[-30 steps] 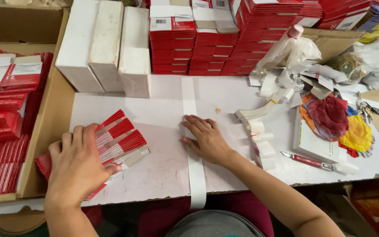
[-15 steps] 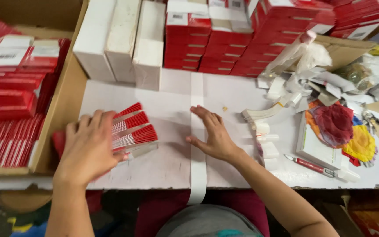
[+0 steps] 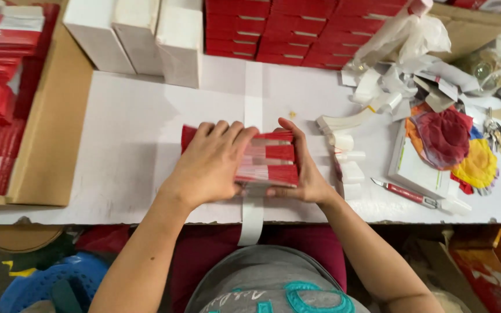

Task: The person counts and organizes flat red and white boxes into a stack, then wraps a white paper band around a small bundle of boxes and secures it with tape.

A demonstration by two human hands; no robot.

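I have both hands on the stack of red packets (image 3: 271, 165), which lies across the white paper strip (image 3: 253, 95) on the table (image 3: 129, 133). My left hand (image 3: 213, 162) lies flat over the stack, fingers (image 3: 227, 136) spread and curled lightly over its far edge. My right hand (image 3: 302, 168) cups the stack's right end, fingers closed against it. Right of the stack sit white paper scraps (image 3: 343, 150), then a red pen (image 3: 404, 192). Beyond the stack stand white boxes (image 3: 140, 35) and red boxes (image 3: 297, 29).
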